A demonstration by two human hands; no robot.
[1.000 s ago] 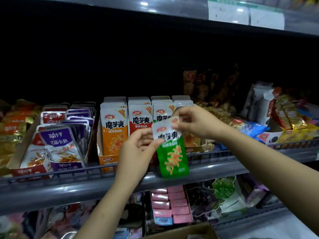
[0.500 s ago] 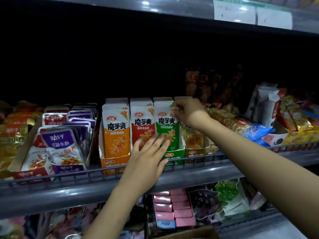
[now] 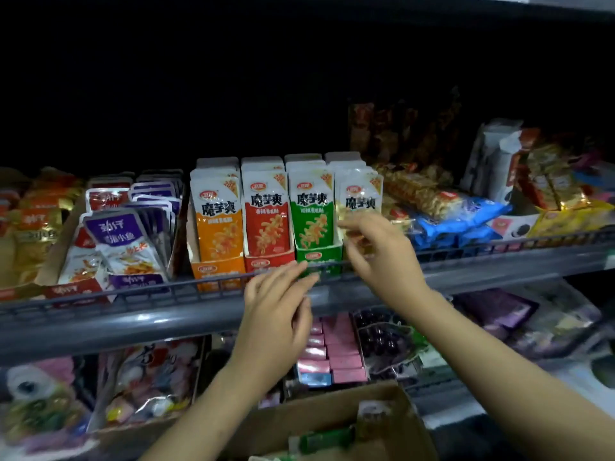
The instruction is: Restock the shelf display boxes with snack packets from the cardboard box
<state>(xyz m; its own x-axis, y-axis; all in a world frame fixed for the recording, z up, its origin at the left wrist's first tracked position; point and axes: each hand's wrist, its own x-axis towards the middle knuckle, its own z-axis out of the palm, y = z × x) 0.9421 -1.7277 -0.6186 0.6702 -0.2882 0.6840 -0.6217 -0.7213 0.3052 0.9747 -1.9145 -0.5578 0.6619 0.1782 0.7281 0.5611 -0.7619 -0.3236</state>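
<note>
Four display boxes stand side by side on the middle shelf: orange [image 3: 218, 271], red [image 3: 269, 261], green [image 3: 319, 256], and a fourth mostly hidden by my right hand. Each holds upright packets; a green packet [image 3: 311, 214] stands at the front of the green box. My left hand [image 3: 279, 304] hovers in front of the shelf rail with straight fingers and holds nothing. My right hand [image 3: 382, 254] is blurred in front of the fourth box's yellow packet [image 3: 361, 197], fingers loosely extended and empty. The cardboard box [image 3: 392, 404] sits at the bottom with green packets [image 3: 319, 439] inside.
A grey wire rail [image 3: 133, 294] runs along the shelf front. Purple and red fish-snack packets [image 3: 123, 234] fill a box at left. Blue and yellow snack bags [image 3: 466, 211] lie to the right. Pink packs [image 3: 342, 347] and bagged goods fill the lower shelf.
The green packet, held by both hands a second ago, now stands in the green box. Both hands have drawn back from the shelf, and the cardboard box has come into view.
</note>
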